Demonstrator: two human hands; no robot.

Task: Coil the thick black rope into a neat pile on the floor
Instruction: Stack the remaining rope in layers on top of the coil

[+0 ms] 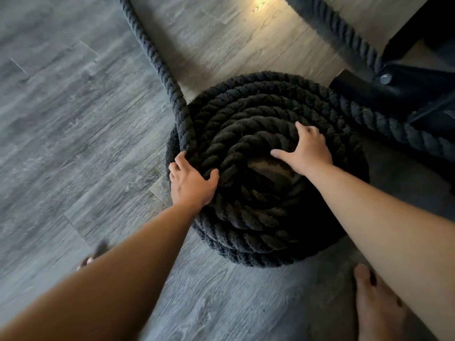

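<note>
The thick black rope is wound into a round stacked coil (256,114) on the grey wood floor, with a small hollow in its middle. A free length of the rope (152,52) runs from the coil's left rim up to the top edge of the view. My left hand (192,183) grips the outer turn at the coil's left side, thumb over the top and fingers around the outside. My right hand (306,150) lies spread on the inner turns, right of the hollow, pressing down with fingers apart.
A black metal frame base (384,92) with a bolt stands at the upper right, touching the coil. Another stretch of rope (344,43) passes by it and curves down the right side. My bare feet (379,301) are near the coil at the bottom.
</note>
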